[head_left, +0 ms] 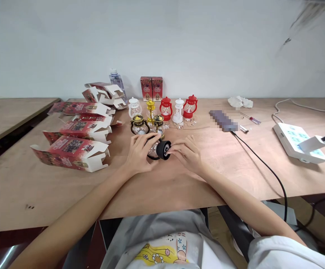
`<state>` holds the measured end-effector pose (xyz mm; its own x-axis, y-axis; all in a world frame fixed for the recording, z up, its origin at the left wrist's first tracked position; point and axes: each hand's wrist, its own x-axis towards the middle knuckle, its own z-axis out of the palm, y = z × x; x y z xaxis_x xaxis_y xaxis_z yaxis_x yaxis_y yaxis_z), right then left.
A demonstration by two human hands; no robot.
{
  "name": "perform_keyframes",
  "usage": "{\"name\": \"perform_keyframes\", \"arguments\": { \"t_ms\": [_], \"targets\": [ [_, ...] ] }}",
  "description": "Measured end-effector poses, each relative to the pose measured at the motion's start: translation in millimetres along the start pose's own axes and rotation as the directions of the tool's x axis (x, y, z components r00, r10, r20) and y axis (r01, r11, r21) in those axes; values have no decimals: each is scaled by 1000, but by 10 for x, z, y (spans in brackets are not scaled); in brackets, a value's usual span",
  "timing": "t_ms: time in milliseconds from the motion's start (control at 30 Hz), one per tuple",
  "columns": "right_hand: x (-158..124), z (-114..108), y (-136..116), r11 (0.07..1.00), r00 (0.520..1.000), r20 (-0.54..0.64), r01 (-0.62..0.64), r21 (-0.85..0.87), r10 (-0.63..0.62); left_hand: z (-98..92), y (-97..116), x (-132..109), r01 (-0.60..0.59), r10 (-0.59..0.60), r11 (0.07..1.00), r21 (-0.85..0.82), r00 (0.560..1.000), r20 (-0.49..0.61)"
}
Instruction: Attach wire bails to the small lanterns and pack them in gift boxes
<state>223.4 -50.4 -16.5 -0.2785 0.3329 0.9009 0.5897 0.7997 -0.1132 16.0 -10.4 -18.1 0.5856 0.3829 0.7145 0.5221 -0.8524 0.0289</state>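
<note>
My left hand (141, 151) is wrapped around a small black lantern (162, 150), which lies on its side with its round base turned to the right. At the open underside of that base, the fingertips of my right hand (187, 152) are pinched together. Whatever they pinch is too small to make out. Just behind my left hand stand two black-and-gold lanterns (140, 126). Farther back is a row with a white lantern (134, 107), a gold lantern (150, 110), a red lantern (166, 108), another white lantern (178, 111) and another red lantern (190, 106).
Opened red cardboard boxes (72, 151) lie at the left, near a water bottle (116, 81). Two closed red boxes (151, 89) stand by the wall. Small loose parts (181, 125) lie before the lanterns. Rightward are a phone (223, 120), a screwdriver (254, 120), crumpled tissue (240, 101) and a power strip (292, 136).
</note>
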Motion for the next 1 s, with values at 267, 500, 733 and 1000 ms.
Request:
{"name": "perform_keyframes", "arguments": {
  "t_ms": [267, 500, 733, 1000],
  "targets": [
    [-19, 2, 7, 998, 997, 44, 56, 7, -57, -6, 21, 2, -67, 77, 979, -192, 996, 44],
    [-53, 19, -10, 996, 981, 184, -57, -62, 67, 18, 4, -16, 1, 2, 981, -193, 1000, 15],
    [-5, -22, 154, 955, 947, 122, -293, -44, 297, -3, 9, -17, 100, -98, 977, -188, 995, 19],
    [8, 17, 305, 860, 574, 641, -314, -401, 509, -26, 5, 2, 88, -99, 972, -220, 994, -39]
  ]
}}
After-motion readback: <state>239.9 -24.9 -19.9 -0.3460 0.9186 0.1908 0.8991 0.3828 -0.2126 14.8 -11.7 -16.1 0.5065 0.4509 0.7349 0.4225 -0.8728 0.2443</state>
